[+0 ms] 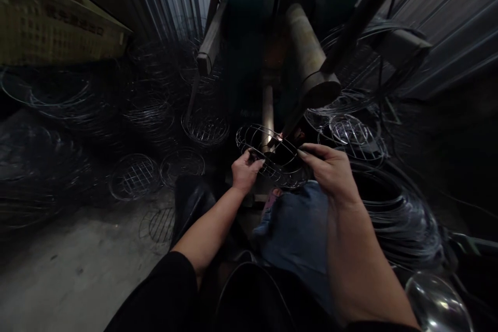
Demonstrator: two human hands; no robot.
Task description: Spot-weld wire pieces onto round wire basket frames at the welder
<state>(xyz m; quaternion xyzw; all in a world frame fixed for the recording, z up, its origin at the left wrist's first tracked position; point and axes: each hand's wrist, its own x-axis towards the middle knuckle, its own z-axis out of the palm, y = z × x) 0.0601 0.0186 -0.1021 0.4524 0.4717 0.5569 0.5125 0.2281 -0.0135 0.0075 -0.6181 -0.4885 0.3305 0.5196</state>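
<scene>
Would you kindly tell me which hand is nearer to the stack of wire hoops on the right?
The right hand is nearer, to the left of the wire hoops; the left hand is farther left, across the wire rack.

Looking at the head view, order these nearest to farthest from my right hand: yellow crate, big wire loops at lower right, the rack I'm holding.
From your right hand:
1. Rack: at its fingertips.
2. Wire loops: lower right.
3. Crate: far upper left.

A crate (62, 33) is left of the wire rack (280, 140), wire rings (408, 228) right.
</scene>
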